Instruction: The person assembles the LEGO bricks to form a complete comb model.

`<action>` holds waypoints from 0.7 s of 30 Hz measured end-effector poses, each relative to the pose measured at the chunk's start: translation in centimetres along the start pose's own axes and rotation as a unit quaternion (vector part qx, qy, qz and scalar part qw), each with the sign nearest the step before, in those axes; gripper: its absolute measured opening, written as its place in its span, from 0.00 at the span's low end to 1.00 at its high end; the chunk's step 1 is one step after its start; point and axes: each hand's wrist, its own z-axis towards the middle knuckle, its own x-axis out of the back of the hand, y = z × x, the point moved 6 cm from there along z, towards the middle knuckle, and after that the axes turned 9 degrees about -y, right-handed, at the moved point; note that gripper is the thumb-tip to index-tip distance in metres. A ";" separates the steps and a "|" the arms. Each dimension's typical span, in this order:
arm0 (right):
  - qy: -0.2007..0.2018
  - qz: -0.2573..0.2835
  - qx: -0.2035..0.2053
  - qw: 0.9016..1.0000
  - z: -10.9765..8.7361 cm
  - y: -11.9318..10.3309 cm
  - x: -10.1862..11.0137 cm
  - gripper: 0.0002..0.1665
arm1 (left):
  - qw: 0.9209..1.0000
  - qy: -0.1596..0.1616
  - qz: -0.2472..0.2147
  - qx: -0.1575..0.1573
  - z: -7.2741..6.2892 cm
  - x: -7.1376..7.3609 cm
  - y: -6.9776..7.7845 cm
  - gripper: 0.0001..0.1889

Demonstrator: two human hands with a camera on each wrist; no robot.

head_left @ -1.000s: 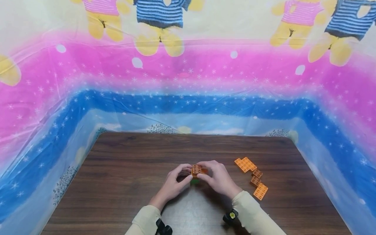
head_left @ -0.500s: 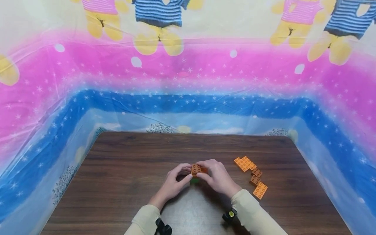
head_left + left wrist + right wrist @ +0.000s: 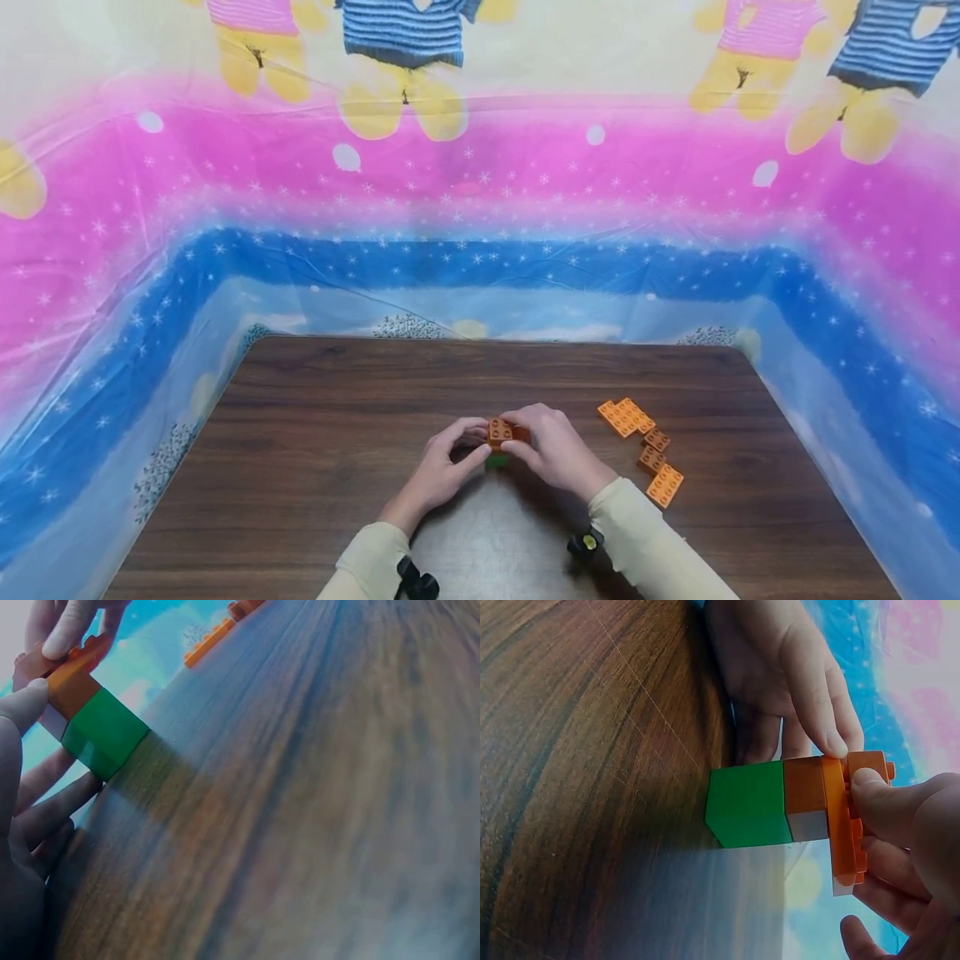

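Note:
A small stack of toy building bricks stands on the table between both hands. At its base is a green block, with a brown brick on it. Across that lies a thin orange plate that sticks out past one side. A studded brown brick tops the stack. My left hand holds the stack from the left, thumb and index finger at the level of the plate, the other fingers lower beside the green block. My right hand pinches the top brown brick between thumb and fingers.
To the right on the wooden table lie orange plates at the back, two small brown bricks and another orange plate nearer me. A printed cloth walls in the table's back and sides.

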 end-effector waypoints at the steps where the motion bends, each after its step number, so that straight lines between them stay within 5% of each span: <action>1: -0.001 0.001 0.000 1.000 0.0 0.0 0.0 0.20 | 1.000 -0.001 0.002 -0.003 0.0 0.0 0.0 0.17; 10: -0.002 0.006 -0.001 1.000 0.0 0.1 -0.2 0.20 | 0.999 -0.016 0.001 -0.035 -0.1 0.2 0.4 0.20; 21: 0.011 0.008 0.008 1.000 -0.2 0.2 -0.3 0.21 | 0.998 0.012 0.006 -0.061 0.2 0.3 1.4 0.18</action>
